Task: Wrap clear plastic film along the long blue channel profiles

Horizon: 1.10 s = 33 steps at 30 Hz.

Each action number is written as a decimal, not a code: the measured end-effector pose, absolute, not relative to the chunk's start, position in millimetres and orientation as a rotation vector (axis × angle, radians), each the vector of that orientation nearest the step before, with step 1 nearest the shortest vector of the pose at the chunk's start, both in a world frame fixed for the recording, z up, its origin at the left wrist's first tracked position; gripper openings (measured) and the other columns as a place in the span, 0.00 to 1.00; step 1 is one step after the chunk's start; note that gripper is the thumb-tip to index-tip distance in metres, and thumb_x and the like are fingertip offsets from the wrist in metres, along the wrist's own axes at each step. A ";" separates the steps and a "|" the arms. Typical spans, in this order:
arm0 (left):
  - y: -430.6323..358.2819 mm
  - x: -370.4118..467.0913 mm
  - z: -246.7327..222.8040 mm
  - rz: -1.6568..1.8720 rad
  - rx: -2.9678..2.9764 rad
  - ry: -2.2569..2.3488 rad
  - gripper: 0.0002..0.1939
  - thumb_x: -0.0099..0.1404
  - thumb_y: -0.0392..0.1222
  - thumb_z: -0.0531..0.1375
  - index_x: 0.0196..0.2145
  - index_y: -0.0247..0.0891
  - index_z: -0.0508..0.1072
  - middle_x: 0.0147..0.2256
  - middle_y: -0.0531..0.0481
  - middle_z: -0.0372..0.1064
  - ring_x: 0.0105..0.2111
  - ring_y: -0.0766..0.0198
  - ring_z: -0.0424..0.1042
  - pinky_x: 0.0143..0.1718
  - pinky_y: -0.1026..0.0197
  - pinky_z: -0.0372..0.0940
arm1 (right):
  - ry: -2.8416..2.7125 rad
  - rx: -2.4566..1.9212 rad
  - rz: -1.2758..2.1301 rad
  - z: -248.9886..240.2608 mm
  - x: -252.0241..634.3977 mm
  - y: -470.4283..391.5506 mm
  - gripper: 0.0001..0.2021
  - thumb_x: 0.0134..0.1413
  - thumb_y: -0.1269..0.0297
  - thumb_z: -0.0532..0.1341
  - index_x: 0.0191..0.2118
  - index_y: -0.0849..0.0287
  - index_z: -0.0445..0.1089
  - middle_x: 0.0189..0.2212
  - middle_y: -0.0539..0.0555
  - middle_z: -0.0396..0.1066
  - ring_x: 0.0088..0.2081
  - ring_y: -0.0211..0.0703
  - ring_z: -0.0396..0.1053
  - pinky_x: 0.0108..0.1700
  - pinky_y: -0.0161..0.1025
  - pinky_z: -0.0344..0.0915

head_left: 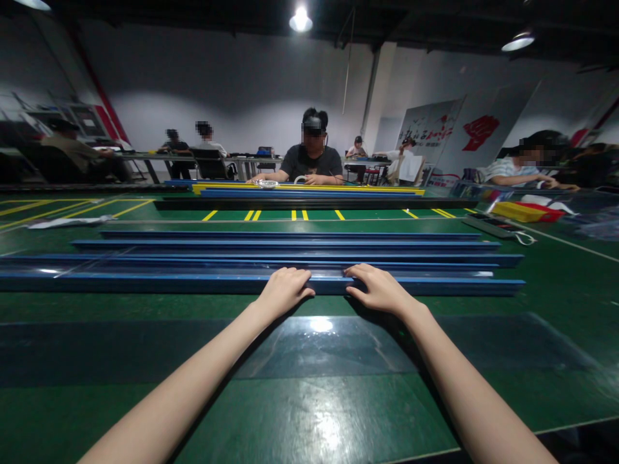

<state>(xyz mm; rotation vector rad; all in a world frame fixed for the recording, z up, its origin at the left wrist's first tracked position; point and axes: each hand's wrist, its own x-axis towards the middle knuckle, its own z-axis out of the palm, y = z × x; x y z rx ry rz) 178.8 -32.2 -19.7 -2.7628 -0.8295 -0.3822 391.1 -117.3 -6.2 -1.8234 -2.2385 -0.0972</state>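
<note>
Both hands grip the nearest long blue plastic strip, which looks like a channel profile and lies across the green table. My left hand has its fingers over the strip's top and the thumb on the near side. A short way to the right, my right hand holds the same strip in a similar way, thumb in front. Just beyond lie several more blue strips, roughly parallel. A clear plastic sheet rests flat on the table under my forearms.
A person sits across the table behind yellow strips and a black strip. A dark flat device with a cable lies at right, near a yellow and red tray. Yellow lines mark the green tabletop.
</note>
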 end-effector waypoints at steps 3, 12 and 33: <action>-32.5 179.2 -19.6 -0.392 -2.776 -0.827 0.11 0.59 0.49 0.55 0.31 0.38 0.64 0.30 0.49 0.69 0.33 0.61 0.67 0.32 0.62 0.57 | -2.247 -1.813 -0.101 -6.2 390.9 -117.2 0.16 0.51 0.60 0.52 0.45 0.60 0.65 0.44 0.57 0.66 0.46 0.44 0.62 0.45 0.38 0.57; -34.5 178.0 -17.4 -0.422 -2.809 -0.980 0.14 0.57 0.50 0.56 0.34 0.38 0.62 0.33 0.49 0.69 0.33 0.58 0.69 0.30 0.62 0.58 | -2.278 -1.805 -0.135 -7.1 391.4 -116.1 0.14 0.52 0.62 0.51 0.43 0.61 0.66 0.43 0.58 0.66 0.45 0.44 0.63 0.44 0.38 0.57; -34.0 179.3 -23.0 -0.443 -2.682 -0.893 0.15 0.57 0.51 0.56 0.34 0.37 0.63 0.31 0.49 0.69 0.33 0.60 0.68 0.31 0.62 0.56 | -2.347 -1.771 -0.373 -13.5 363.8 -111.5 0.10 0.56 0.61 0.48 0.35 0.60 0.62 0.33 0.54 0.65 0.35 0.40 0.61 0.33 0.34 0.53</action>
